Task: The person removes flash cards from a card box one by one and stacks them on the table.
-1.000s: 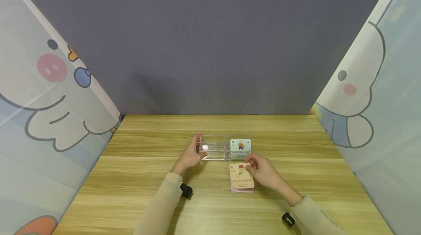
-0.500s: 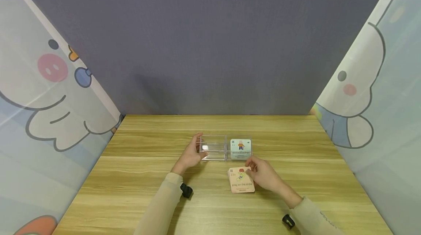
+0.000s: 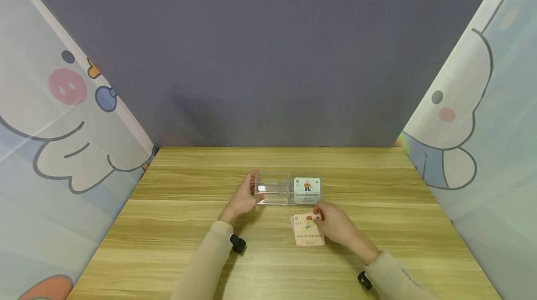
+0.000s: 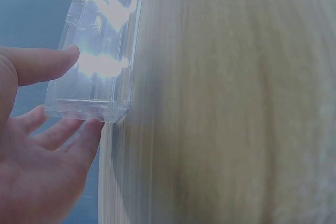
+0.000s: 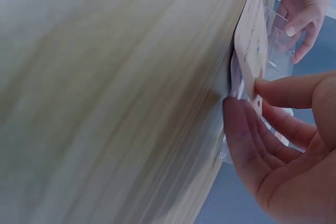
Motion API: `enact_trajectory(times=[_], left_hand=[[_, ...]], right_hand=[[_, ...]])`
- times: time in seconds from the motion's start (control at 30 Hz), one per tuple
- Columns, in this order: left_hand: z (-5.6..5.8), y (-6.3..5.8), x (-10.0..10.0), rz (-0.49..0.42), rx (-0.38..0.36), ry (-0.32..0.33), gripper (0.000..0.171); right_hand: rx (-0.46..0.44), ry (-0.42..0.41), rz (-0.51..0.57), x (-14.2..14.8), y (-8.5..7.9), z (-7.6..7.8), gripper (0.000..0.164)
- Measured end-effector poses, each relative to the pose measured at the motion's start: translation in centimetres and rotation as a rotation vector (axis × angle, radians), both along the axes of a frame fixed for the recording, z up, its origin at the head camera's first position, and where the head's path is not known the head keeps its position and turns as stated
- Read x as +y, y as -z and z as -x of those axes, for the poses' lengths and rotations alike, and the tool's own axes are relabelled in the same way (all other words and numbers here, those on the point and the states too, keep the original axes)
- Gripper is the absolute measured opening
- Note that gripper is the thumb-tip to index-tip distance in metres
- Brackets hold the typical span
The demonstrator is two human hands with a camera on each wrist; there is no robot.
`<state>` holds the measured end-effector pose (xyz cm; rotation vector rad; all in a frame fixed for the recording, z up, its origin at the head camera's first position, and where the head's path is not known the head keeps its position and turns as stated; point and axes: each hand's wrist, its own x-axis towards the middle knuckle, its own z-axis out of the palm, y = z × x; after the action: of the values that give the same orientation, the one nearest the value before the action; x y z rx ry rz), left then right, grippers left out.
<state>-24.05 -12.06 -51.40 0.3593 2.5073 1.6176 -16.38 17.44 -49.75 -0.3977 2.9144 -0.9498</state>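
Note:
A clear plastic box [image 3: 271,189] with two compartments lies on the table. My left hand [image 3: 244,196] grips its left end, thumb over the near side and fingers at the end wall, as the left wrist view also shows. In the right compartment is a pale green card [image 3: 307,188] with a cartoon figure. In front of the box, my right hand [image 3: 337,222] pinches the upper right corner of a peach flash card [image 3: 309,237] reading "play on the slide". A pinkish card edge [image 5: 235,72] shows beneath it in the right wrist view, close over the table.
The wooden table [image 3: 168,244] runs back to a grey panel [image 3: 268,57]. Cartoon-printed curtains [image 3: 63,118] flank it on both sides. A black wrist camera [image 3: 237,243] sits on the left wrist, another [image 3: 364,280] by the right.
My right hand has drawn the peach card slightly toward me, so it now covers the pink edge that showed below it. The left hand and box have stayed put.

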Motion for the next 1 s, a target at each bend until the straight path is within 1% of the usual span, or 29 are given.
enact_trajectory(times=[0.13, 0.33, 0.43, 0.6, 0.77, 1.0], left_hand=[[-0.04, 0.05, -0.10, 0.000, 0.004, 0.007, 0.083], [-0.10, 0.07, -0.11, 0.003, 0.000, 0.013, 0.083], [-0.11, 0.06, -0.09, 0.007, -0.004, 0.010, 0.083], [-0.16, 0.03, -0.07, 0.018, 0.001, 0.005, 0.084], [-0.08, 0.11, -0.06, 0.022, 0.010, -0.001, 0.084], [0.01, 0.09, -0.11, 0.025, 0.007, 0.005, 0.083]], right_hand=[[0.005, 0.009, -0.048, -0.27, -0.08, 0.15, 0.011], [-0.021, 0.015, -0.100, -0.51, -0.16, 0.20, 0.009], [-0.015, 0.011, -0.127, -0.58, -0.08, 0.26, 0.012], [0.006, -0.010, -0.158, -0.63, -0.02, 0.23, 0.023], [-0.020, -0.008, -0.173, -0.65, 0.02, 0.27, 0.017], [-0.068, 0.016, -0.154, -0.62, 0.03, 0.58, 0.007]])
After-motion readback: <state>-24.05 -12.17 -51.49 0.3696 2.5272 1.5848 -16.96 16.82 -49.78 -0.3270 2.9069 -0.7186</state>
